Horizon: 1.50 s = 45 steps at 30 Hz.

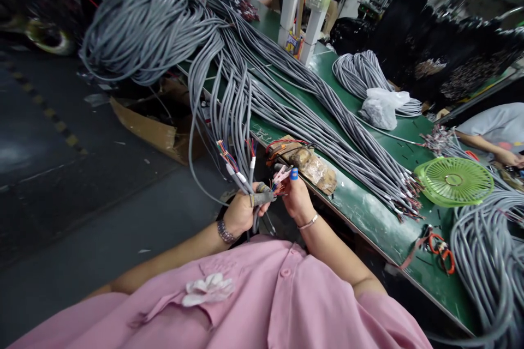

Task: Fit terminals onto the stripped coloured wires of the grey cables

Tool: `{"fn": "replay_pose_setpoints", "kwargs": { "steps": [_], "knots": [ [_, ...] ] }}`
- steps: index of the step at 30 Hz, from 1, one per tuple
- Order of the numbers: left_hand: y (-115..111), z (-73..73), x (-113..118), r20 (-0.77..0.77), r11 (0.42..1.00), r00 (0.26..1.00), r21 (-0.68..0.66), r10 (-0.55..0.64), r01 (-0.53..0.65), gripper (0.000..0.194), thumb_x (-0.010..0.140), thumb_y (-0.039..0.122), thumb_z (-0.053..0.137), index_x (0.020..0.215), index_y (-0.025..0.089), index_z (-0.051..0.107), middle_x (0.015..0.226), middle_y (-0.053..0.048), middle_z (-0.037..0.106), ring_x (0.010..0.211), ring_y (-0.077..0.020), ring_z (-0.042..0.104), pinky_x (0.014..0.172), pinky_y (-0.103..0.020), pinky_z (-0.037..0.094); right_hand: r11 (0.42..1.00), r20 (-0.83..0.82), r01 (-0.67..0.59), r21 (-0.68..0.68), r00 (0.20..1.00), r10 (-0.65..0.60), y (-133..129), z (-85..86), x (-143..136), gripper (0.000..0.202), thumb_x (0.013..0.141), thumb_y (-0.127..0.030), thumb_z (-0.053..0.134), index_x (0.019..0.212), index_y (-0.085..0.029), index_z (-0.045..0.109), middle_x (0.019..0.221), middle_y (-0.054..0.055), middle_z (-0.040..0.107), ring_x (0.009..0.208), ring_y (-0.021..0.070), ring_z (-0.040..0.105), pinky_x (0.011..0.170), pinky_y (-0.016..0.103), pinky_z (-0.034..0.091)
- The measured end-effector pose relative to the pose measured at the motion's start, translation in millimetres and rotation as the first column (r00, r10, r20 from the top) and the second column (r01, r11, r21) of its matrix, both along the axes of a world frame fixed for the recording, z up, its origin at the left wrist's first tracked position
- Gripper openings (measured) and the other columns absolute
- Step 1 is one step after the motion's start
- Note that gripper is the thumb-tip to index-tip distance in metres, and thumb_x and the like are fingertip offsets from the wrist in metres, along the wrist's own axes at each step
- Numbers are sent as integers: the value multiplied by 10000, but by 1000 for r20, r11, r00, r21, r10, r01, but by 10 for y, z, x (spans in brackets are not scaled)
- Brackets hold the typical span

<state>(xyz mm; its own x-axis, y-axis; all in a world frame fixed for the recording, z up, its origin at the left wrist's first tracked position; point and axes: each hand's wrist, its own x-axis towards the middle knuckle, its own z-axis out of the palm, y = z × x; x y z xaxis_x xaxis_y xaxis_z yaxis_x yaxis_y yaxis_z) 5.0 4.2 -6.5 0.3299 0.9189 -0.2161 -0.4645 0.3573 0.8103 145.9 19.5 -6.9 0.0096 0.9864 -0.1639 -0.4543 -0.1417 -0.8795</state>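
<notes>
My left hand, closed, grips a grey cable near its end; worn grey covers wrap some of its fingers. Thin coloured wires fan out from the cable end between my two hands. My right hand pinches at these wires, with a blue cover on one fingertip. Beside its fingers is a small pink-and-white piece that I cannot make out. More grey cables hang over the table edge behind my left hand, their stripped ends showing red and blue wires and white sleeves.
Long bundles of grey cable cross the green table. A taped wooden block sits at the near edge. Rightward are orange-handled scissors and a green fan. A cardboard box stands below left. Another person's arm reaches in right.
</notes>
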Motion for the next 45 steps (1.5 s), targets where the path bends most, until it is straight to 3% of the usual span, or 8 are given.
{"fn": "replay_pose_setpoints", "kwargs": {
  "steps": [4,9,14,20,26,30,38,45],
  "knots": [
    [0,-24,12,1,1000,1000,-4,13,-13,214,655,294,740,659,152,580,444,26,534,369,-65,396,370,-188,241,995,-209,-30,-92,978,10,73,-5,-22,427,788,-614,625,855,-193,649,674,-12,562,568,108,487,552,233,449],
    [-8,-31,21,-45,1000,999,6,26,-26,195,667,282,729,652,153,583,449,27,532,370,-66,392,378,-196,247,993,-242,21,-115,969,-49,108,-12,-47,370,807,-560,638,815,-190,642,686,-10,573,576,102,494,567,229,443],
    [-43,-27,-7,-47,999,998,15,34,-33,211,664,295,733,640,158,575,448,27,529,371,-65,390,378,-194,245,989,-289,-80,-125,956,40,22,3,-6,439,793,-629,604,854,-196,642,760,7,625,592,108,518,564,240,457],
    [-136,-44,-62,-94,997,993,38,66,-63,195,698,284,725,644,160,584,464,29,534,396,-72,410,393,-197,289,971,-123,-226,-78,969,216,-253,32,80,403,689,-534,757,848,-174,670,800,29,659,642,118,544,599,244,463],
    [-193,-78,-76,-166,996,983,57,82,-73,197,699,281,713,625,166,571,472,25,543,414,-84,443,413,-204,330,992,153,-126,-17,980,128,-385,170,8,212,677,-303,798,800,-178,680,741,2,653,661,122,545,601,236,435],
    [-206,-90,-73,-163,996,983,49,80,-73,219,693,285,728,626,170,554,480,30,543,420,-84,439,417,-200,340,996,165,-91,-27,982,94,-377,183,-35,161,673,-261,783,757,-173,677,721,-6,650,640,113,536,591,233,426],
    [-202,-147,-64,-135,994,985,51,106,-100,167,720,258,699,664,169,569,494,37,541,430,-86,449,412,-197,338,958,-97,-126,-257,990,104,-353,191,-125,190,651,-260,760,658,-173,591,494,-76,468,463,64,412,484,198,349],
    [-189,-132,-67,-170,988,975,75,144,-133,201,734,249,697,630,167,545,489,34,532,432,-82,447,414,-198,347,998,195,33,-54,981,-22,-387,170,-111,200,679,-302,767,788,-182,649,725,-16,632,616,103,520,555,225,398]
  ]
}}
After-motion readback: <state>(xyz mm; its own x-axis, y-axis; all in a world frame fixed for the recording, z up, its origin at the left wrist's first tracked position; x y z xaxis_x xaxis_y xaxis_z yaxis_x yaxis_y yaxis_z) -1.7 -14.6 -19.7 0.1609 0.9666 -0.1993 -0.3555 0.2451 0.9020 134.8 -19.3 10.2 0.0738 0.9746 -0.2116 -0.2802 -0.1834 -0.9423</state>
